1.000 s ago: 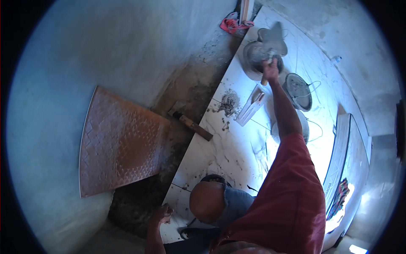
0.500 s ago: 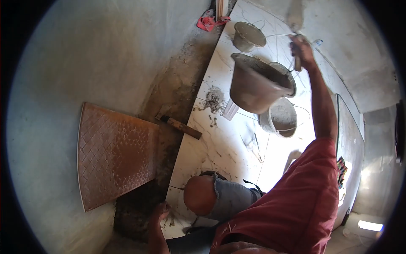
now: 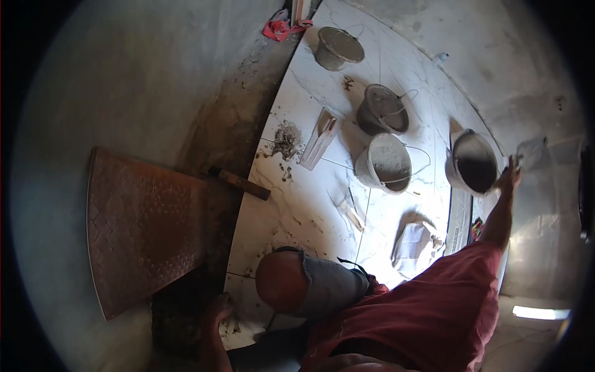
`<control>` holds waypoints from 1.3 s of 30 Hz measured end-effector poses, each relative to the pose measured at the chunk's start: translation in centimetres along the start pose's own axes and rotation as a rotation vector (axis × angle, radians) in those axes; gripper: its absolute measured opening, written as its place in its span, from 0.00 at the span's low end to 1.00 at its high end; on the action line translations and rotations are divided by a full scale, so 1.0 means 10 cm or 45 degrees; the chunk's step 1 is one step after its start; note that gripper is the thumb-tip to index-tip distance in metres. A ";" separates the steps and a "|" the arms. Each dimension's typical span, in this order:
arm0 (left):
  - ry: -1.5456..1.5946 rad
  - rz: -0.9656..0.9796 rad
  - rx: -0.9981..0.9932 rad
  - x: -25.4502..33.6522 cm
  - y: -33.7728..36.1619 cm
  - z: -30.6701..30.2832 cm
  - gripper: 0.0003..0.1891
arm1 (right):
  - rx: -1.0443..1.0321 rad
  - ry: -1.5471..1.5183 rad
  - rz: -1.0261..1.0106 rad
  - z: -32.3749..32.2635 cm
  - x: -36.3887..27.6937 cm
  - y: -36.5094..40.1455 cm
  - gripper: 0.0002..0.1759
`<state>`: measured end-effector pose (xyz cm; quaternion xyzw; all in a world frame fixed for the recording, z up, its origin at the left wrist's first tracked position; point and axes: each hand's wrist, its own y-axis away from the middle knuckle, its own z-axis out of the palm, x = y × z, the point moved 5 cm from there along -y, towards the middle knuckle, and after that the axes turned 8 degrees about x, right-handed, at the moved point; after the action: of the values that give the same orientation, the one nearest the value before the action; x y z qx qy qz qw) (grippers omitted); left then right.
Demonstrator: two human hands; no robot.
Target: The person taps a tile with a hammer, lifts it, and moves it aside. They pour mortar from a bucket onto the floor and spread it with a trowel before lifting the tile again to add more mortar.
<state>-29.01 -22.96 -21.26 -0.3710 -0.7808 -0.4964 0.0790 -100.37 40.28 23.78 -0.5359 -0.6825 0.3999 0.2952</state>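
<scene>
My right hand, at the end of an outstretched arm, is closed on a trowel whose flat blade points away to the right. Right beside this hand is a grey mortar bucket, tilted so that its dark inside faces me. Whether the fingers also hold the bucket's handle is hidden. My left hand is low at the left, by the edge of the white tiles and near my bent knee. Its fingers look loosely bent, with nothing visible in them.
Three more buckets stand on the tiles: one at the back, one mid-floor and one nearer. A float and a wooden-handled hammer lie left of them. A brown patterned tile leans by the wall.
My right hand has swung right with the trowel, and the large bucket has moved from above the other buckets to the right side. My left hand stays low at the left.
</scene>
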 end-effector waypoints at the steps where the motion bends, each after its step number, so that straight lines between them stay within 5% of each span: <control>1: 0.016 0.034 0.010 -0.02 0.00 0.00 0.12 | -0.051 -0.528 0.827 0.13 0.13 0.30 0.36; 7: -0.021 -0.081 0.012 -0.13 0.09 0.02 0.13 | 0.049 0.292 0.883 0.61 0.45 1.56 0.42; 13: -0.030 -0.085 0.046 0.01 0.22 -0.13 0.13 | -0.132 0.522 0.996 0.63 0.11 2.41 0.37; 17: -0.129 -0.008 0.170 0.42 0.28 -0.42 0.12 | -0.118 0.531 0.957 0.69 0.65 2.79 0.35; 22: -0.032 0.236 0.172 1.30 0.44 -1.23 0.11 | -0.326 0.595 0.722 0.26 0.18 1.95 0.34; 24: 0.016 0.500 0.360 1.75 0.66 -1.79 0.10 | -0.448 0.627 0.567 0.34 -0.05 1.45 0.31; 26: -0.082 0.672 0.728 2.20 0.99 -2.43 0.10 | -0.362 0.239 0.419 0.92 0.12 1.08 0.23; 27: -0.120 0.700 0.826 2.35 1.11 -2.73 0.10 | -0.438 -0.522 0.895 0.96 -0.45 1.06 0.15; 29: -0.353 0.711 1.112 2.70 1.36 -3.36 0.14 | -0.487 -1.016 0.883 1.02 -1.88 0.85 0.05; 30: -0.570 0.687 1.362 2.79 1.48 -3.64 0.16 | -0.551 -1.201 0.657 1.35 -2.18 0.83 0.06; 31: -0.623 0.644 1.626 2.96 1.59 -3.91 0.17 | -0.819 -1.314 0.957 1.71 -2.45 0.82 0.10; 33: -0.600 0.125 1.859 2.77 1.74 -4.64 0.18 | -0.865 -1.682 0.962 2.25 -3.34 0.87 0.16; 35: -1.578 1.367 1.919 3.59 1.90 -4.99 0.26 | -0.917 -1.821 0.992 2.80 -4.14 0.92 0.18; 36: -1.605 1.347 1.909 3.65 1.98 -5.19 0.26 | -0.939 -1.844 0.984 3.10 -4.47 0.96 0.18; 38: -2.226 0.836 2.175 3.61 2.01 -5.62 0.27 | -0.978 -1.750 1.016 3.62 -4.96 1.01 0.18; 39: -2.251 0.832 2.151 3.58 2.02 -5.79 0.27 | -0.996 -1.636 1.049 3.86 -5.14 1.02 0.19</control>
<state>-55.42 -48.63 39.50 -0.5843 -0.5120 0.6143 -0.1380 -114.47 -17.22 -3.22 -0.4739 -0.5569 0.4372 -0.5235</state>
